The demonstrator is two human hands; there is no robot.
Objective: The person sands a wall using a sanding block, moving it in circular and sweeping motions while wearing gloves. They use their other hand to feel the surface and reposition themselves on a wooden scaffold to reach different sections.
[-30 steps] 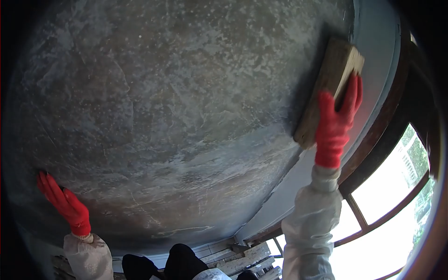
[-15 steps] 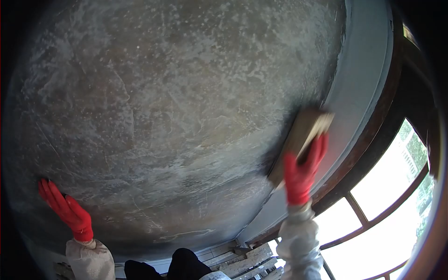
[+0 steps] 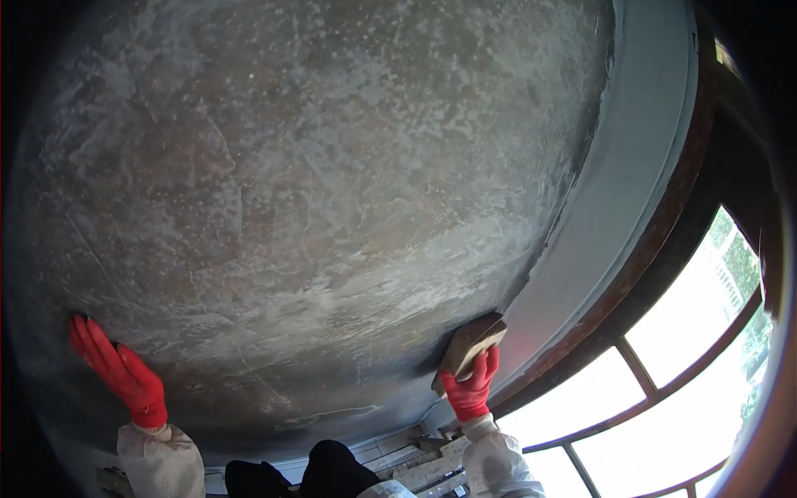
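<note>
Both arms are reaching up to a mottled grey wall. The right hand, fingers curled, is gripping a wooden block and pressing it against the wall's lower right edge; the left hand is resting flat, fingers together.

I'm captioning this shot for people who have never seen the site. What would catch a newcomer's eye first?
The mottled grey-brown plastered surface fills most of the view. Against it stand two red-gloved hands: the left hand pressed flat at lower left, the right hand gripping a wooden block against the surface at lower centre-right. Bright window panes glare at lower right.
</note>
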